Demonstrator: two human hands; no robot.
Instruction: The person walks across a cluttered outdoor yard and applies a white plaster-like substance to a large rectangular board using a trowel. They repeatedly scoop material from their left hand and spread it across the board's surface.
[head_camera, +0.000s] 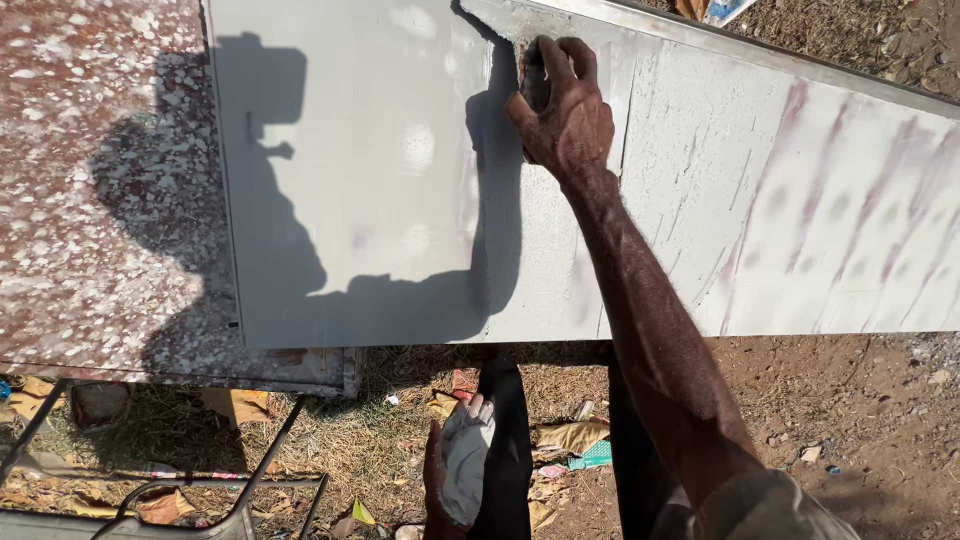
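The grey panel (400, 200) lies across a speckled table (100, 200); its right part looks streaked and unfinished. The right hand (560, 110) curls around a sanding pad (533, 85) at the panel's far edge. Below the panel, the left hand (455, 470) grips a rag (468, 460).

A big flat panel (400, 180) lies across the top of a speckled table (100, 200), which sticks out to its left; the right hand (562, 110) rests on the panel near its far edge, pressing a small pad (534, 85) down on it. The left hand (455, 470) hangs low in front of the panel, holding a cloth (468, 455) above the ground (860, 410); scraps of litter (575, 440) lie on the ground under the panel, just right of that hand.
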